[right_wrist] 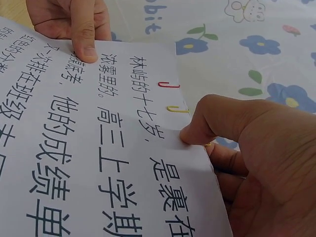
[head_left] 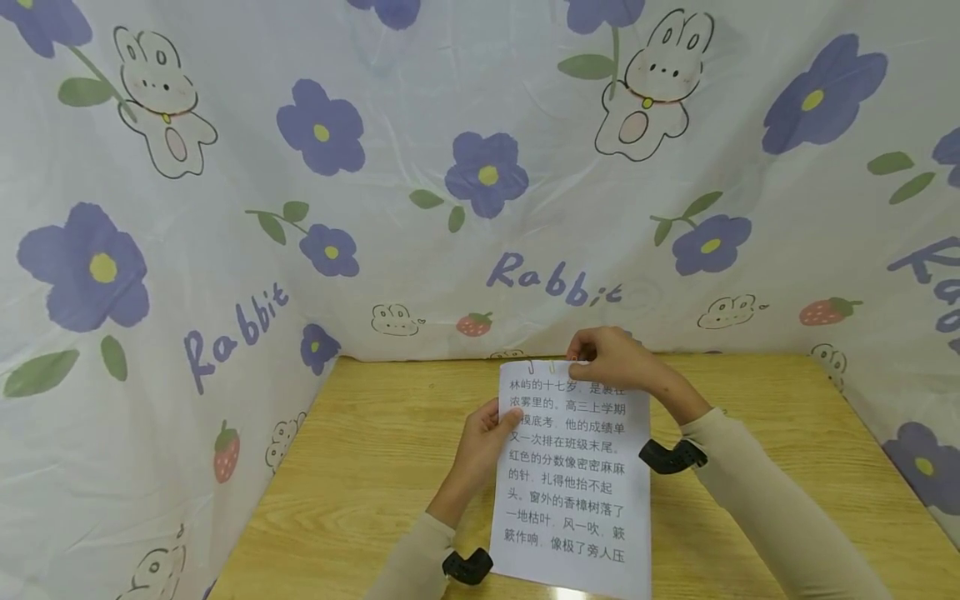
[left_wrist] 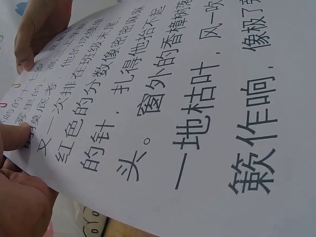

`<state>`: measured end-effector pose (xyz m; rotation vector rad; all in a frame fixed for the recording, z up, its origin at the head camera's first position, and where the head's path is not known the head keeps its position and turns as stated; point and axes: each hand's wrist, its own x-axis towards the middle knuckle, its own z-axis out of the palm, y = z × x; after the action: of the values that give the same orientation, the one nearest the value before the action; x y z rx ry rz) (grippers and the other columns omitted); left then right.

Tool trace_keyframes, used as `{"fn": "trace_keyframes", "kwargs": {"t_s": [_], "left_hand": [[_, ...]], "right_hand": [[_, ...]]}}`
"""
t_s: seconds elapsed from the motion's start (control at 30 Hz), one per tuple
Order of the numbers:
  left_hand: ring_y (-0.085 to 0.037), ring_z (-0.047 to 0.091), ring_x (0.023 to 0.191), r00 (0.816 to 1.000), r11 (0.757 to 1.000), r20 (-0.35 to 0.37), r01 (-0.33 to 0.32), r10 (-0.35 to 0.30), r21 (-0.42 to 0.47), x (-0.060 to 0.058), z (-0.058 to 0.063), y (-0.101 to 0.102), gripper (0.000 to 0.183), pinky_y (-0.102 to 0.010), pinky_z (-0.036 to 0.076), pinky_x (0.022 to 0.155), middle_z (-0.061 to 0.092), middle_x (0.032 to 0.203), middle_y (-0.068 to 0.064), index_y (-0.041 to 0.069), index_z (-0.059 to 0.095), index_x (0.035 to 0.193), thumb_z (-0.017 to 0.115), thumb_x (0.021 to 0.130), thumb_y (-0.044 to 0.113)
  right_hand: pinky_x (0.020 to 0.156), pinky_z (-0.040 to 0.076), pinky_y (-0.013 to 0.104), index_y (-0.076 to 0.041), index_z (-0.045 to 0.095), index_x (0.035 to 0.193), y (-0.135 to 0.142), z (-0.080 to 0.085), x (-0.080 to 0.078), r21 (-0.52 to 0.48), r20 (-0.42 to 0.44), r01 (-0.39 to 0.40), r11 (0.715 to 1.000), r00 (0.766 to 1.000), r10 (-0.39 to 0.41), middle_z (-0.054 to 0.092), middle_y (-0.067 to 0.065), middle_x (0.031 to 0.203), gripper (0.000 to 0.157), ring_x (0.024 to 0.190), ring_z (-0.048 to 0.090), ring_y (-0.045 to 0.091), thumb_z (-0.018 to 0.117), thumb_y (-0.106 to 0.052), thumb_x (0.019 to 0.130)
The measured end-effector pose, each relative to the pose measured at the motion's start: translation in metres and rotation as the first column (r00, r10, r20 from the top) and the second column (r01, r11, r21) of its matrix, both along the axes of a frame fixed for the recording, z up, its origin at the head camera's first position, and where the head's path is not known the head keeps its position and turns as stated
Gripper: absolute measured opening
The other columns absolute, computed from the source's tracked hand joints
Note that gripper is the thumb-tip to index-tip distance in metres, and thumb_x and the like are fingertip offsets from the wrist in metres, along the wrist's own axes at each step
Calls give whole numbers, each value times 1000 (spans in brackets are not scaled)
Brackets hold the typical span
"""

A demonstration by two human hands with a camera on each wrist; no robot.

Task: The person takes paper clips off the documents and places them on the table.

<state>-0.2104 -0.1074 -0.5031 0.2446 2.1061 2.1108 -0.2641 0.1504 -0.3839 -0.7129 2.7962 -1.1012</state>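
A white sheet of printed paper point(head_left: 566, 492) is held up over the wooden table, dark Chinese characters facing me. My left hand point(head_left: 482, 437) grips its left edge, thumb on the printed face and the other fingers behind. At the top edge my right hand point(head_left: 611, 358) pinches a small paper clip point(right_wrist: 208, 144), of which only a yellowish bit shows beside the thumb; the rest is hidden by the fingers. The thumb tip lies against the paper there. A red paper clip point(right_wrist: 169, 85) and a yellow paper clip point(right_wrist: 177, 109) sit on the same edge, to the left of that hand.
The wooden table point(head_left: 360, 467) spreads out beneath the paper. A white cloth point(head_left: 405, 92) with purple flowers, rabbits and strawberries hangs behind it and along both sides. Black bands point(head_left: 672, 457) are worn on both wrists over the light sleeves.
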Motion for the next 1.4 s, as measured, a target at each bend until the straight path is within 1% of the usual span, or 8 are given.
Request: {"fn": "trace_keyframes", "kwargs": {"t_s": [0.13,0.37,0.57,0.7,0.8,0.97,1.2,1.4], "left_hand": [[-19,79,81,1000,1000,-6,4,-4,7,1,1,0,33,-31,66,67,80,104,-12,13,70,134,65,108,32],[-20,79,80,1000,1000,-20,23,-23,14,1,1,0,33,-31,66,66,79,104,-14,14,69,134,64,109,34],[-19,79,79,1000,1000,-23,18,-18,10,0,1,1,33,-31,66,65,79,102,-13,13,70,132,64,108,35],[-19,78,79,1000,1000,-23,16,-16,11,1,1,1,32,-31,66,65,79,102,-12,13,70,132,64,108,35],[-18,78,79,1000,1000,-22,14,-13,13,1,1,1,32,-30,65,65,79,103,-13,13,70,132,64,109,33],[-18,79,80,1000,1000,-18,10,-10,11,1,0,0,31,-29,66,66,80,104,-12,13,70,132,65,108,31],[-20,79,81,1000,1000,-14,17,-17,2,2,0,-1,32,-30,66,66,80,106,-13,15,69,134,64,109,34],[-21,79,81,1000,1000,-7,11,-11,-12,2,0,-3,32,-31,66,66,79,105,-13,15,70,134,63,109,34]], "right_hand": [[84,55,34,-8,73,99,0,1,1,-4,-2,-1,1000,1000,1,76,4,92,9,83,68,14,76,-12,91],[83,55,32,-8,73,97,1,2,2,-10,-24,9,1000,1000,-10,76,4,91,9,84,69,15,77,-13,91],[83,55,33,-8,73,98,2,3,1,-19,-12,8,1000,1000,-8,76,4,91,9,83,68,15,77,-13,92],[79,54,31,-9,73,97,2,4,1,-21,-22,17,1000,1000,-18,75,4,90,7,80,67,15,77,-12,92],[77,53,31,-10,73,96,3,5,0,-28,-26,31,999,999,-31,73,3,88,6,79,65,16,77,-11,92],[77,52,32,-10,73,96,4,5,0,-26,-20,31,999,999,-31,72,2,87,6,78,64,16,77,-11,91],[78,51,32,-9,73,97,6,7,0,-48,-22,36,998,999,-37,71,3,87,5,78,63,17,75,-10,93],[79,52,32,-8,73,99,9,8,-1,-60,-16,44,997,999,-45,73,5,90,5,80,65,17,74,-9,95]]}}
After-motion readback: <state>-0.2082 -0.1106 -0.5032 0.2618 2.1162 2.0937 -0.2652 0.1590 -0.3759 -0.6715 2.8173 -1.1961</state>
